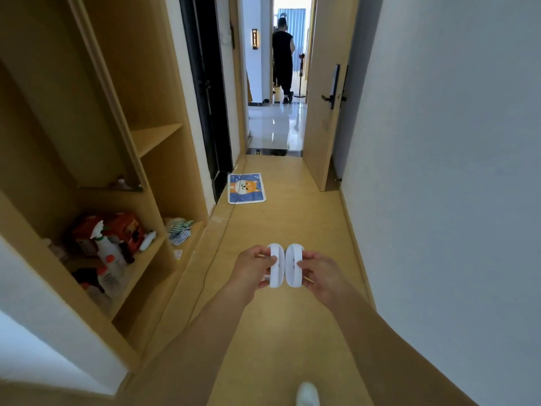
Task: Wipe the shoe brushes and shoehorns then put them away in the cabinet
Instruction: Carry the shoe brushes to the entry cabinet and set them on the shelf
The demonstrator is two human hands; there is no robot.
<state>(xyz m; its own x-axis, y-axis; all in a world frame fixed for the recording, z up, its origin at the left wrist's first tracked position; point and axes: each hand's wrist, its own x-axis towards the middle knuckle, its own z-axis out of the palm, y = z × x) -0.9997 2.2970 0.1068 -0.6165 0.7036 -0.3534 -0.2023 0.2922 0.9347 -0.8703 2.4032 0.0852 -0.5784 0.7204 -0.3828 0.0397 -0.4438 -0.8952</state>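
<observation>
The left hand [254,266] grips one white oval plastic shoe brush [275,265] by its rim, fingers curled round it; the right hand [317,272] holds a second white oval brush [294,265] the same way. The two brushes stand on edge side by side, nearly touching, out over the tan wooden floor [263,332]. No cloth shows in either hand, so wiping looks done or skipped; I judge the step in hand to be carrying them to storage.

The open light-wood cabinet [152,159] stands to the left of the brushes. Its lower shelf, nearest the brushes, is crowded with a white spray bottle [106,247], other bottles and an orange box [123,227]. To do this well, turn left, keep each brush firmly pinched, and pick a bare spot of shelf rather than pushing into the bottles, which could topple. Shoehorns are not visible.
</observation>
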